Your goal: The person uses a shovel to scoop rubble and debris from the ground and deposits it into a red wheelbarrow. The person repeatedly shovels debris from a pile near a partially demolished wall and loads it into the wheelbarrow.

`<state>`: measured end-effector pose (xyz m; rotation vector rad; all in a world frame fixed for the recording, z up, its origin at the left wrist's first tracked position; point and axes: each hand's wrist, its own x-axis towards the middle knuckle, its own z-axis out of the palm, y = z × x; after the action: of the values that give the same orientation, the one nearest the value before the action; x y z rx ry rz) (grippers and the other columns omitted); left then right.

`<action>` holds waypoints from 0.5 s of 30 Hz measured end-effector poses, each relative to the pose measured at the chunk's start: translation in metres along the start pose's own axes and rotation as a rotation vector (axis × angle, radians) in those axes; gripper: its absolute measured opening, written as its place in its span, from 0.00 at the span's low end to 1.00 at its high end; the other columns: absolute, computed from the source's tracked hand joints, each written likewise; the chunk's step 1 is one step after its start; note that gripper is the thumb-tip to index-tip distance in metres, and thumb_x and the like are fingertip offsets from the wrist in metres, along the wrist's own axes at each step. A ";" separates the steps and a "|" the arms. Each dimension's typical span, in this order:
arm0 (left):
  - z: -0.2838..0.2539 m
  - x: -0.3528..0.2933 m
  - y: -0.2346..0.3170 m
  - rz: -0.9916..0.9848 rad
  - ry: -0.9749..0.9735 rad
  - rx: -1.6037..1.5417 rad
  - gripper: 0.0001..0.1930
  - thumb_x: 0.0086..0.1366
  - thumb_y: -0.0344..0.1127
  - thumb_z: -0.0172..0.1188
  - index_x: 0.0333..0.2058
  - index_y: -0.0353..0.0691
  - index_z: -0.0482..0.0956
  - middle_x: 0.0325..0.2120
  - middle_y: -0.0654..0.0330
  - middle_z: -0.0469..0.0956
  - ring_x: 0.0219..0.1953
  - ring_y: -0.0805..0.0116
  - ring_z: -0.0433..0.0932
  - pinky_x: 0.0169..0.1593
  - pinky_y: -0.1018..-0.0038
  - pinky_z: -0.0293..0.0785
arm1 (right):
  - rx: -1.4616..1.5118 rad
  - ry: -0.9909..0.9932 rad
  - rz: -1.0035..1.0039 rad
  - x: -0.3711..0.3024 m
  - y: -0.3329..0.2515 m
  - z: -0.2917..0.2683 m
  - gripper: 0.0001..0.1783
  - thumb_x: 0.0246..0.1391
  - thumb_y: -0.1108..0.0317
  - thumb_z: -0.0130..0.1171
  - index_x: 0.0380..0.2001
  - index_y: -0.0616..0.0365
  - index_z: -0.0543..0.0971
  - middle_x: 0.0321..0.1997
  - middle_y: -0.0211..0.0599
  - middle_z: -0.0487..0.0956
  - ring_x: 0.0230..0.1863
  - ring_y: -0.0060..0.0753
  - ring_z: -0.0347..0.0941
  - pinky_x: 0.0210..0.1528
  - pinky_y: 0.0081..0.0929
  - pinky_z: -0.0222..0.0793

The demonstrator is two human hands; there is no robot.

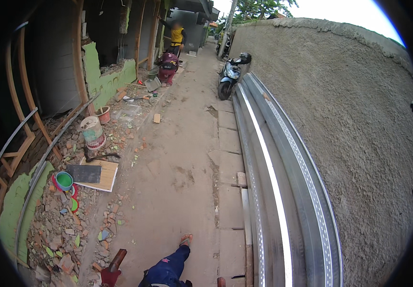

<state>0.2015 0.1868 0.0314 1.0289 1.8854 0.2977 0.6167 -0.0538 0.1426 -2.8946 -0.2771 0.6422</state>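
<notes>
My left hand (110, 278), in a dark red glove, is closed around a rusty brown bar (118, 260) at the lower edge. The bar's end sticks out forward past the fingers, and the rest of it is hidden. Lower right of my leg, a small reddish-brown tip (221, 282) just enters the picture; what it belongs to cannot be made out. My right hand does not show. Between them, my leg in blue trousers (169, 268) steps forward on the dirt path (168, 186), with a sandal on the foot.
Broken brick rubble (67, 229), a paint-stained bucket (93, 132), a green bowl (64, 180) and boards (102, 174) line the left side. Long metal profiles (283, 182) lie along the right wall (340, 105). Ahead are a parked scooter (229, 75) and two people (170, 57) by the broken house.
</notes>
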 end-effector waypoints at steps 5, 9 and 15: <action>0.068 0.041 0.049 0.014 -0.072 0.344 0.26 0.41 0.54 0.72 0.29 0.35 0.83 0.26 0.52 0.83 0.30 0.60 0.83 0.36 0.66 0.77 | -0.056 -0.014 -0.062 0.094 -0.055 -0.011 0.32 0.43 0.49 0.64 0.50 0.55 0.73 0.46 0.55 0.77 0.47 0.56 0.75 0.47 0.50 0.71; 0.114 0.067 0.108 0.006 -0.142 0.355 0.30 0.40 0.60 0.70 0.32 0.36 0.84 0.29 0.50 0.84 0.36 0.56 0.83 0.41 0.66 0.78 | -0.076 -0.026 -0.067 0.166 -0.103 -0.022 0.34 0.45 0.48 0.63 0.53 0.54 0.71 0.50 0.55 0.75 0.50 0.56 0.74 0.49 0.51 0.71; 0.161 0.106 0.211 -0.004 -0.160 0.344 0.29 0.41 0.57 0.71 0.34 0.36 0.84 0.29 0.51 0.84 0.35 0.57 0.83 0.41 0.66 0.78 | -0.099 -0.042 -0.049 0.252 -0.153 -0.042 0.36 0.47 0.48 0.61 0.57 0.51 0.68 0.55 0.55 0.73 0.54 0.57 0.72 0.51 0.53 0.69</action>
<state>0.4235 0.3649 0.0025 1.2367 1.8282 -0.1148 0.8366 0.1439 0.1097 -2.9607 -0.3944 0.7015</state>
